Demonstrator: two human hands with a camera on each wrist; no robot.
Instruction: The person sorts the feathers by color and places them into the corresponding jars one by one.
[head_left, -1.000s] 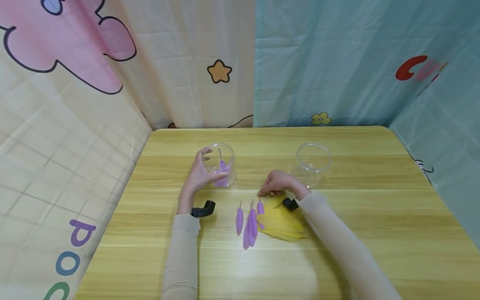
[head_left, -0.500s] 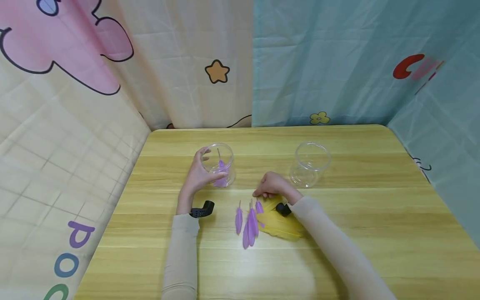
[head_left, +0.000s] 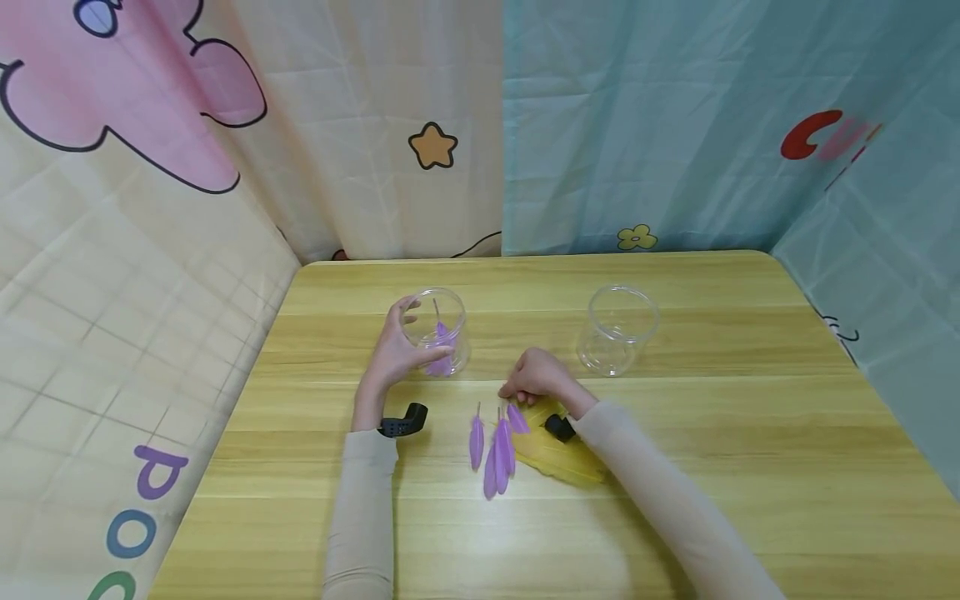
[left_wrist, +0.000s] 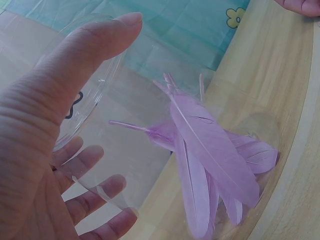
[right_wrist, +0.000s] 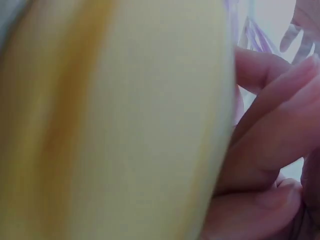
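- My left hand (head_left: 395,357) wraps the clear jar (head_left: 437,331), thumb on the near wall, fingers round the far side; the purple feathers inside (left_wrist: 210,160) lean on its wall.
- My right hand (head_left: 534,377) is curled, fingertips down at the quill end of a loose purple feather (head_left: 517,417); can't tell if it's pinched yet.
- More purple feathers (head_left: 495,446) lie just left; the yellow feathers (head_left: 558,454) sit under my wrist.
- Feathers: near weightless, soft vanes, thin stiff quill. Likely to drift or slide on the smooth wooden table (head_left: 750,433). Best pinched at the quill, lightly.
- Jar: thin rigid plastic, slick, light, tips easily.
- Second clear jar (head_left: 617,329) stands empty to the right.
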